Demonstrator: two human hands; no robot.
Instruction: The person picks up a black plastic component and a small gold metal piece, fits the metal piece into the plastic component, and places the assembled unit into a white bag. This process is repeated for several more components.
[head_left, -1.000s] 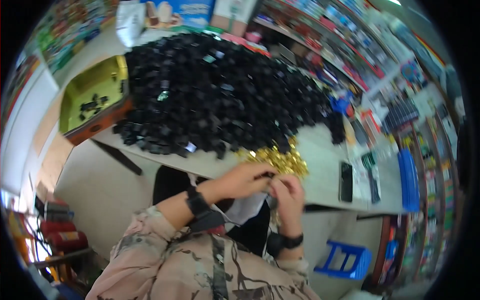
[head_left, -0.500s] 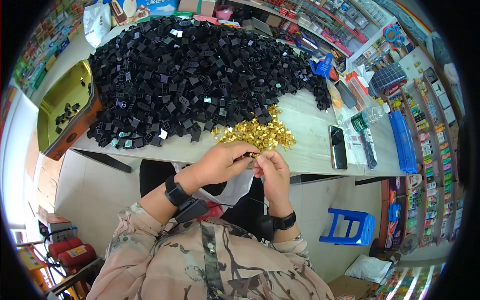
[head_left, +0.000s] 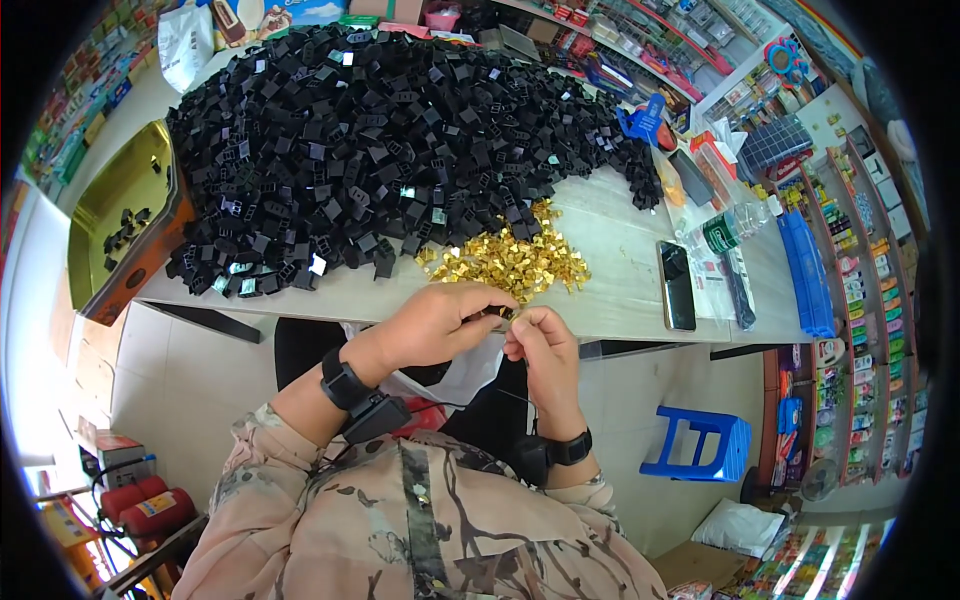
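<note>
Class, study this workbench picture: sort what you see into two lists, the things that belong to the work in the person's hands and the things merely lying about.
In use:
left hand and right hand, pinching a small part between them
gold metal clips, heaped by the hands
black plastic pieces, a big pile
yellow tray holding a few black pieces

Lying about:
phone
water bottle
blue stool
red canisters

The black housings filling the table from nine to one o'clock are looking like matt plastic, a few showing shiny faces. The gold clips at the centre are gleaming like thin polished metal. The table top is showing a smooth, pale, slightly dull surface. At nine o'clock the tray is shining like glossy yellow metal inside. At three o'clock the phone is showing glossy black glass. The stool at four o'clock is looking like smooth blue plastic.
</note>
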